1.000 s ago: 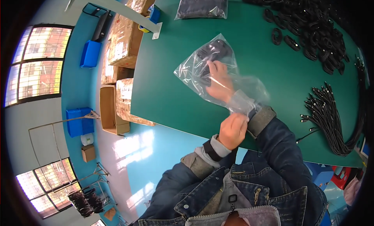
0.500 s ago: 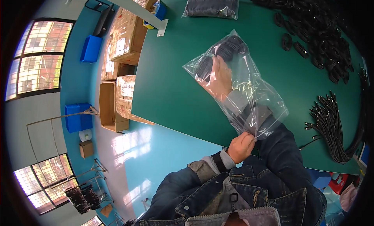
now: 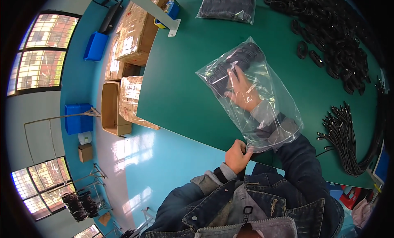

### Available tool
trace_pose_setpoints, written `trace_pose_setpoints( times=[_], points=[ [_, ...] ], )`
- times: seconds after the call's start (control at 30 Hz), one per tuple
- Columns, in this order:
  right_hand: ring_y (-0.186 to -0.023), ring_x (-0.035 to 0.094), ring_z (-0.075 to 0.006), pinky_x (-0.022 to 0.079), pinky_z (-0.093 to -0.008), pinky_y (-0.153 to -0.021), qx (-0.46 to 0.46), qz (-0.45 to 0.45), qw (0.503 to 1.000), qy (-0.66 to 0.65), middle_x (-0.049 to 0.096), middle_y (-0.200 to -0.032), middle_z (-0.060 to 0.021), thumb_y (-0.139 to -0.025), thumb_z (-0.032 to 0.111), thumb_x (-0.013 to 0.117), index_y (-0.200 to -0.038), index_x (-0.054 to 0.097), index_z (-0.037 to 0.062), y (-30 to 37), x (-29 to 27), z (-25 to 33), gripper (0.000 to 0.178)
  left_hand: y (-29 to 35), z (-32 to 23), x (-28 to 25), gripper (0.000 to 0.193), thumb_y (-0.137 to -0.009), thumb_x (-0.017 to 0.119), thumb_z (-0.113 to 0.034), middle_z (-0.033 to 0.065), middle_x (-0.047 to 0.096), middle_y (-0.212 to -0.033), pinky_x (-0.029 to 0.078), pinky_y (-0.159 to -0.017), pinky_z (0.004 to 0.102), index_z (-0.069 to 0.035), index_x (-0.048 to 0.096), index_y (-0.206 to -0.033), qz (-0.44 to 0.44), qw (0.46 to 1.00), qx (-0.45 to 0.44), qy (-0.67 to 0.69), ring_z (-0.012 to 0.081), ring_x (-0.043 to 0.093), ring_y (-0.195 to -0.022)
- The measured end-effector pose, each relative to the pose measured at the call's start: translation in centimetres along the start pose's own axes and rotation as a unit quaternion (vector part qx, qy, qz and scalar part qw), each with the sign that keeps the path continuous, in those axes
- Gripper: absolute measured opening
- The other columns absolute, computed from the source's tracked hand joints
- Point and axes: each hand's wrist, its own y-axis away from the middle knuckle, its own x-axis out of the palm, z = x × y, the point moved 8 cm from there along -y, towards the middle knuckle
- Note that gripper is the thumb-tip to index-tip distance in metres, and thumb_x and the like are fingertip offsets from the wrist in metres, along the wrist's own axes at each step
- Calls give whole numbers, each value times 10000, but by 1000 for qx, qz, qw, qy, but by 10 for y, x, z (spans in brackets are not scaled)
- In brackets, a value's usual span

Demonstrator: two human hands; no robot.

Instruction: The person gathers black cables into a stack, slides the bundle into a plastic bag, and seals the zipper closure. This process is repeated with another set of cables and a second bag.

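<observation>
A clear plastic bag (image 3: 273, 88) lies slanted over the green table. Coiled black cables (image 3: 242, 59) are packed side by side in its far end. My right hand (image 3: 245, 92) is inside the bag up to the forearm, its fingers spread next to the coils; whether the fingertips touch them I cannot tell. At the near end, by the table's edge, my left hand (image 3: 237, 156) pinches the rim of the bag's mouth between thumb and fingers.
Another filled clear bag (image 3: 227, 7) lies at the table's far side. Loose coiled cables (image 3: 340, 53) are heaped at the far right, with a bundle of straight black cables (image 3: 342, 139) nearer. A white metal post (image 3: 158, 14) rises at the far left corner. Cardboard boxes (image 3: 133, 41) stand beyond the left edge.
My right hand has drawn back from the coils toward me, and its fingers have spread. My left hand has shifted left with the bag's rim, and the mouth is wider.
</observation>
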Motion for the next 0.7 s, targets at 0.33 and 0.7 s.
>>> trace_pose_setpoints(
  times=[0.33, 0.7],
  points=[
    [-897, 513, -328, 447, -389, -782, -15, -39, 999, -20, 440, -1034, -160, -669, 222, 734, -1113, 458, 3, -13, -1, 8, 567, 7, -7, 32, 233, -787, 565, -204, 210, 542, -660, 410, -538, 446, 0, 518, -683, 86, 987, 94, -95, 398, 532, -634],
    [-837, 485, -293, 417, -388, -743, -64, -126, 988, 66, 460, -883, -113, -684, 97, 591, -846, 494, 34, -2, -25, -6, 199, 2, -3, 16, 212, -774, 561, -169, 211, 517, -642, 401, -538, 455, -5, 485, -664, 44, 993, 81, -72, 403, 518, -621]
  ],
)
